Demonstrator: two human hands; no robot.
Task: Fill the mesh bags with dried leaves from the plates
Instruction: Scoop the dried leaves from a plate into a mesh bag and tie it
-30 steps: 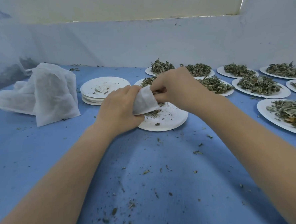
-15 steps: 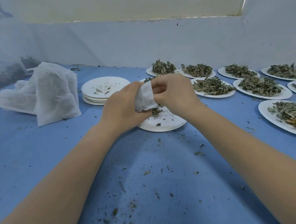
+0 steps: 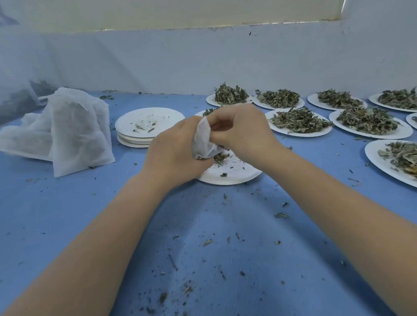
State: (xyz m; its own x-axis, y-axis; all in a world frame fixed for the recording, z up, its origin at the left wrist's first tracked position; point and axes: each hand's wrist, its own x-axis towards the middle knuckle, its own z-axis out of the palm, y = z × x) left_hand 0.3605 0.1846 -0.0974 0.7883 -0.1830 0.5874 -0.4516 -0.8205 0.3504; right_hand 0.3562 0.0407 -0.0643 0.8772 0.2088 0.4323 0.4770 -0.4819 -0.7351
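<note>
Head view shows me my left hand and right hand both pinching a white, crumpled mesh bag, standing roughly upright between them.

Near-empty plate right in front of me on bench. Plate stack behind-left, spare bags further left. Loaded plates off right, more behind.
</note>
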